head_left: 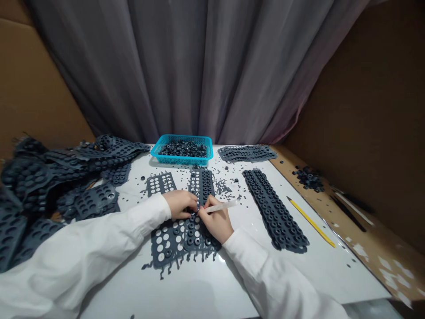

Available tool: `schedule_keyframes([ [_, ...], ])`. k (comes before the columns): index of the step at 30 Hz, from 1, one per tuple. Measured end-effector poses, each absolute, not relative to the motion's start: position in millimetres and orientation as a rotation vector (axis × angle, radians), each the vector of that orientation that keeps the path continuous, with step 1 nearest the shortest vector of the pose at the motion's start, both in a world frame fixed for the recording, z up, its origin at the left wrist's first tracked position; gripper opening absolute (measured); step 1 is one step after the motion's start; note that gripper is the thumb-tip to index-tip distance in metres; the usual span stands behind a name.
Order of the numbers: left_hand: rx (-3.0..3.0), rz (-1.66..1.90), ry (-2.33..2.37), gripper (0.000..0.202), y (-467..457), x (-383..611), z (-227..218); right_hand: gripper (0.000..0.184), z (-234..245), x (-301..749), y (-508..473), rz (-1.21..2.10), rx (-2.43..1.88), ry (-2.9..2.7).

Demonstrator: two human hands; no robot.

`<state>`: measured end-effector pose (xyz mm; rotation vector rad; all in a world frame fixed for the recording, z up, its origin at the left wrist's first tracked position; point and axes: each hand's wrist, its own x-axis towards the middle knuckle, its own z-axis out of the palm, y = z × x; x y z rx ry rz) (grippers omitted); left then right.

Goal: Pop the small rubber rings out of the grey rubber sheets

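Two dark rubber sheets lie side by side in front of me on the white table (pixel 299 266). The left sheet (pixel 161 184) has many empty round holes; the right sheet (pixel 203 181) still carries small black rings. My left hand (pixel 181 204) rests on the sheets with its fingers curled and pinched at the right sheet's edge. My right hand (pixel 217 221) is closed around a pale, translucent stick-like tool (pixel 224 206), its tip down at the same spot where both hands meet.
A blue basket (pixel 182 150) of black rings stands at the back. A full rubber strip (pixel 274 210) lies to the right, another sheet (pixel 247 153) behind it. A heap of spent sheets (pixel 49 177) fills the left. A yellow pencil (pixel 310 221) lies near the right edge.
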<state>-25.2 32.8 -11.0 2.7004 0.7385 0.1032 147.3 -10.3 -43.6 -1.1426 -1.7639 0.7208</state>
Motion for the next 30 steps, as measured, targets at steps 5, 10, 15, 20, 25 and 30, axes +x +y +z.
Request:
schedule_keyframes([
  [5, 2.715, 0.126, 0.713, 0.008, 29, -23, -11, 0.022, -41, 147, -13, 0.701, -1.166, -1.785],
  [10, 2.597, 0.251, 0.78, 0.016, 26, -24, -19, 0.022, -40, 147, -12, 0.695, -1.174, -1.784],
  [15, 2.461, 0.436, 0.8, 0.013, 21, -32, -31, 0.022, -41, 149, -12, 0.743, -1.178, -1.772],
  [20, 2.129, 0.736, 1.15, 0.013, 20, -46, -26, 0.02, -43, 150, -11, 0.783, -1.16, -1.75],
  [25, 1.513, 0.823, 1.211, 0.021, 19, -55, -20, 0.021, -43, 151, -12, 0.792, -1.183, -1.758],
  [30, 0.91, 0.789, 0.938, 0.037, -2, -48, -27, 0.02, -43, 152, -12, 0.823, -1.179, -1.768],
])
